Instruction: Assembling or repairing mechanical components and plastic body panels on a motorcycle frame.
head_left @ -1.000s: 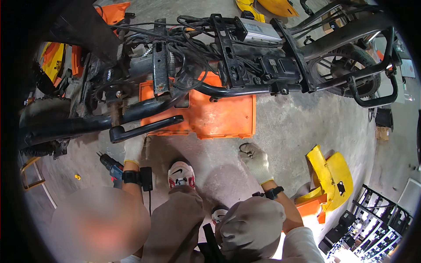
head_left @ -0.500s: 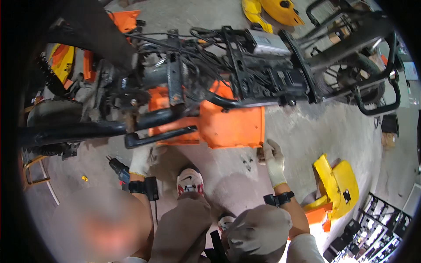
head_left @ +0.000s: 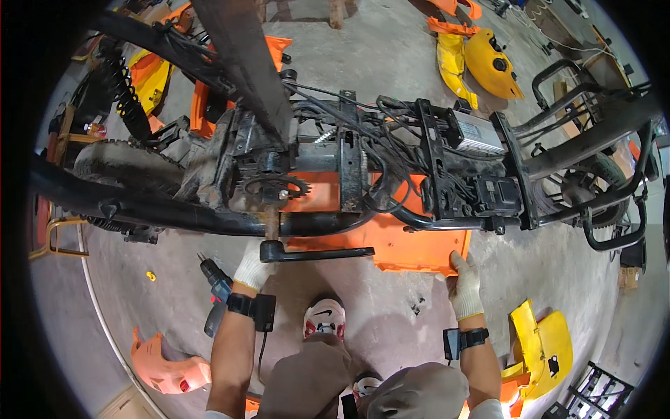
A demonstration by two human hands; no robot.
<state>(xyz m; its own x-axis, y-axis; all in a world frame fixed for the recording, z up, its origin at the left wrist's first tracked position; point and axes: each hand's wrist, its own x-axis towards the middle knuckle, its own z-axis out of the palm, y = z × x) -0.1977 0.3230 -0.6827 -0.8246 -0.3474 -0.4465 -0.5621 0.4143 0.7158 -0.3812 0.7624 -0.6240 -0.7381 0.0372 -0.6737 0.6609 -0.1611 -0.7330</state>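
Observation:
An orange plastic panel (head_left: 419, 246) lies low beneath the black metal frame (head_left: 314, 223) of a stripped vehicle. My right hand (head_left: 467, 286), in a white glove, holds the panel's near right corner, thumb at its edge and fingers curled under. My left hand (head_left: 252, 268), gloved as well, reaches under the frame tube beside the black crank arm (head_left: 321, 254). Its fingers are hidden there, so what they touch does not show. A toothed sprocket (head_left: 296, 187) sits above the crank.
A cordless drill (head_left: 218, 288) lies by my left forearm. Small dark parts (head_left: 417, 305) are on the floor between my hands. Yellow panels (head_left: 537, 342) lie at the right, a salmon-coloured panel (head_left: 167, 366) at the lower left, and a yellow cover (head_left: 490, 63) at the back.
The view has shifted, so the frame sits lower and further right in the picture. My right hand has closed on the panel's corner; my left stays under the tube.

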